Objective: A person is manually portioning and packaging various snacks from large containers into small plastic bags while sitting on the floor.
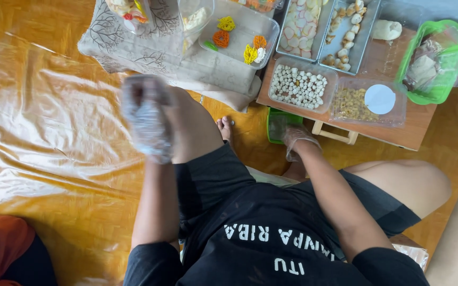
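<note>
Green tub (278, 125), translucent, right hand (298, 139) touching

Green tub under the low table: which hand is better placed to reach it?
Probably the right hand: it hangs just beside the green tub. The left hand is raised over the knee, farther away.

The person wears a black short-sleeved T-shirt with white block lettering across the front and dark shorts. Thin, clear plastic gloves cover both hands: the left hand (145, 117) is blurred, so its glove looks crinkled and loose, perhaps; the right hand (298, 140) shows the same film. Legs and feet are bare.
</note>
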